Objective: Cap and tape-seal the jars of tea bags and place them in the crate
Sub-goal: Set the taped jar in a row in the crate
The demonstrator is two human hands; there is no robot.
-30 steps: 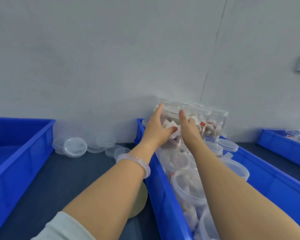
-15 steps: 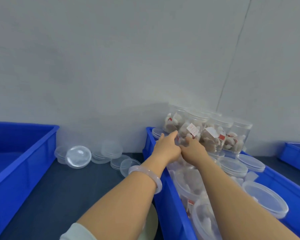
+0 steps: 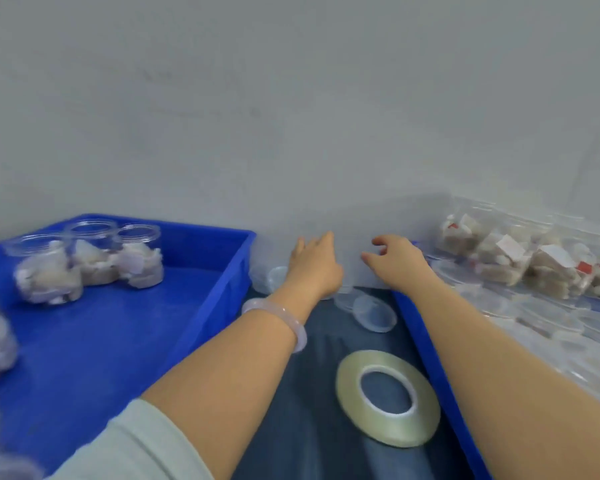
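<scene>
Barely begun, I'd say — jars (image 3: 84,261) in the left crate's (image 3: 205,306) far corner stand uncapped, tape roll (image 3: 349,393) untouched, my left hand (image 3: 314,263) and right hand (image 3: 400,263) slack, empty, near the lids (image 3: 374,313).

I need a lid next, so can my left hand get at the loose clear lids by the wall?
Probably yes. The left hand has relaxed fingers and holds nothing. It is right above the loose lids, with nothing in between. The tape roll lies nearer you, out of the way.

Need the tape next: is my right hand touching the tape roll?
Apart. Head view shows the right hand well beyond the tape roll, with dark tabletop plainly between them.
</scene>
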